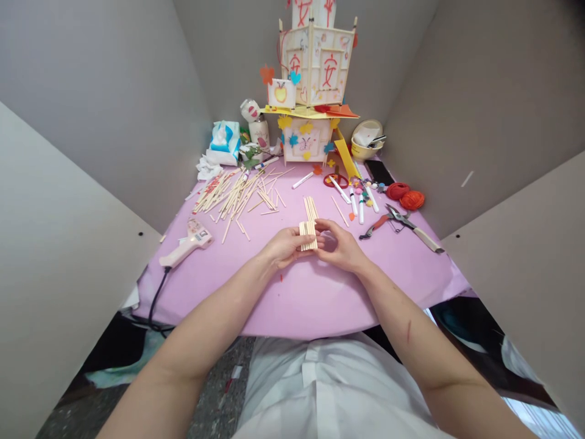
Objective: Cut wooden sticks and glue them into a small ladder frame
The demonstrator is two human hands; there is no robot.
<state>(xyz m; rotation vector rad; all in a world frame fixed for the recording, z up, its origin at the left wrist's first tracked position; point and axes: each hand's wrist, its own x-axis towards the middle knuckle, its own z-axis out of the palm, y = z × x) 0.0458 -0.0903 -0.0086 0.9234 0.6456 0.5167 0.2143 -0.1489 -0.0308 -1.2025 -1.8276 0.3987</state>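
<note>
My left hand (pixel 289 245) is closed around a flat row of short wooden sticks (pixel 308 228), its thumb lying across the front. Several longer sticks stand up from the top of the row. At the right edge, my right hand (pixel 340 245) curves round with thumb and fingers on the sticks. Whether the sticks are joined to each other I cannot tell. Both hands are just above the pink tabletop (pixel 311 305). A loose pile of wooden sticks (pixel 237 195) lies beyond my left hand, and one single stick (pixel 340 210) beyond my right.
A decorated paper lantern tower (pixel 307 137) stands at the back. The glue gun (pixel 188 244) lies left, its cord running off the edge. Pliers-like cutters (pixel 414 228), red yarn balls (pixel 412 200), markers (pixel 361 209) and a phone (pixel 379 172) lie right. Tissues (pixel 223 143) sit back left. Grey panels enclose the table.
</note>
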